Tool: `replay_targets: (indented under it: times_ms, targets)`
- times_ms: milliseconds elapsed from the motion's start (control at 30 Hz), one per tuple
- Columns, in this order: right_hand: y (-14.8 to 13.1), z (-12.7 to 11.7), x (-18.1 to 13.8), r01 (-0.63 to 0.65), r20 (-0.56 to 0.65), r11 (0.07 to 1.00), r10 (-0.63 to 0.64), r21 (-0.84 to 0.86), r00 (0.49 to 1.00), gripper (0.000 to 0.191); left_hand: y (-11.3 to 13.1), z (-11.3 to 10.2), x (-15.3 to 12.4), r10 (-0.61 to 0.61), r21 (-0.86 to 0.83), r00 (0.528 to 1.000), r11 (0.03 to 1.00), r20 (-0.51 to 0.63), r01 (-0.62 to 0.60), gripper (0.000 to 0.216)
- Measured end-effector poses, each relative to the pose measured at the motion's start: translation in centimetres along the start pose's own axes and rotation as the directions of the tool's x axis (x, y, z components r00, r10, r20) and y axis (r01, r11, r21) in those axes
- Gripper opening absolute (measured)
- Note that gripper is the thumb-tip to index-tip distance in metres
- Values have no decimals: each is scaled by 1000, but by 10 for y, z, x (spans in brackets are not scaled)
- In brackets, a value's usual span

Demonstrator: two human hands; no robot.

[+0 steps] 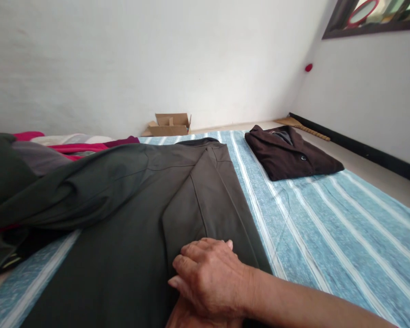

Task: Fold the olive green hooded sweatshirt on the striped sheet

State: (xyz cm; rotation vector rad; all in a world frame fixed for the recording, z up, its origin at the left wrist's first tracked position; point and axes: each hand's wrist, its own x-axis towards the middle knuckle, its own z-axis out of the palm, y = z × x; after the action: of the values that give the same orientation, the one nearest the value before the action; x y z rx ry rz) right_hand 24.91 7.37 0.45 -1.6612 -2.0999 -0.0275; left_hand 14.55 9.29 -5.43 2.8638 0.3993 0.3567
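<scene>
A dark grey jacket point(130, 218) lies spread flat on a bed with a blue striped sheet point(328, 228). My right hand point(208, 278) reaches in from the lower right and rests on the jacket's near part. Its fingers are curled together, with the tips tucked down into the cloth. Only a small part of my left hand point(191, 319) shows at the bottom edge. It lies under my right hand and its fingers are hidden. A folded dark brown jacket point(290, 155) lies on the sheet at the back right, apart from both hands.
Pink, white and dark clothes point(54, 146) are piled at the left of the bed. An open cardboard box point(171, 124) stands on the floor against the white back wall. A wooden stick point(310, 131) lies along the right wall's dark skirting.
</scene>
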Motion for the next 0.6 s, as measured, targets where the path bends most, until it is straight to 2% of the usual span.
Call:
replay_targets:
  times_ms: [167, 333, 500, 600]
  targets:
    - [-2, 3, -1, -56, -8, 998, 56, -25, 998, 13, -5, 15, -6, -44, 56, 999, 997, 10, 44, 30]
    - [1, 4, -3, -31, 38, 999, 29, 45, 999, 17, -2, 11, -14, -87, 108, 996, 990, -7, 87, 40]
    - [11, 11, -7, -37, -122, 996, 47, 87, 991, 17, 5, -10, -4, 113, 184, 992, 978, -47, -103, 53]
    - [20, 16, -9, -86, -161, 989, 104, 116, 981, 19, 4, -19, 3, 110, 113, 994, 987, 19, -112, 58]
